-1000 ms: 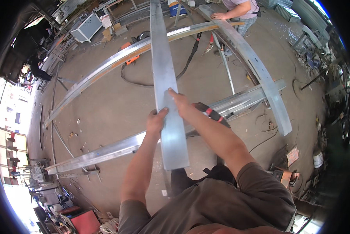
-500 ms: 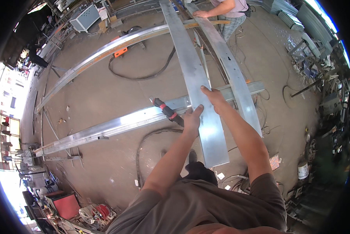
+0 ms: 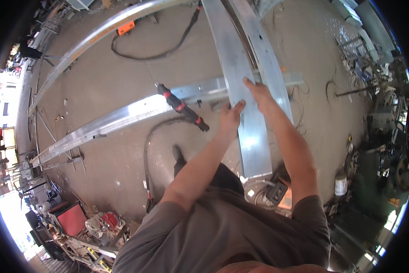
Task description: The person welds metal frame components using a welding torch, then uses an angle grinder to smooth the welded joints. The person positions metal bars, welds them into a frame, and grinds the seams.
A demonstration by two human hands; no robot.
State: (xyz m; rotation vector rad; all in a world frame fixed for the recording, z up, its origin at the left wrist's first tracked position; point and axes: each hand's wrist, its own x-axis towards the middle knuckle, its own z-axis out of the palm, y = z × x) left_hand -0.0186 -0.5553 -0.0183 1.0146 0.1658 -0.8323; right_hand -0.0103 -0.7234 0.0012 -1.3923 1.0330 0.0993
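Observation:
A long, wide silver metal beam [image 3: 254, 148] points away from me, its near end above my legs. My left hand [image 3: 232, 117] is closed on its left edge, thumb on the top face. Against the right edge, a little farther up, my right hand [image 3: 260, 94] grips it the same way. The fingers of both hands are mostly hidden under the edges. Left of my left hand, a black tool with red rings [image 3: 181, 107], torch-like in shape, lies across a silver crosswise rail [image 3: 136, 111]. A second flat beam [image 3: 264, 52] runs close along the right side.
Another long rail [image 3: 77, 48] crosses at the far left. Dark cables [image 3: 146, 154] curl over the floor, one near an orange block [image 3: 125, 28]. A person's trouser leg [image 3: 266, 7] shows at the top edge. A white bucket [image 3: 340, 185] and machinery stand at right, a red box [image 3: 72, 220] at lower left.
My view has tipped downward, so the rails sit higher and the co-worker is mostly out of the picture. My left foot has shifted leftward. Both hands keep their grip on the beam.

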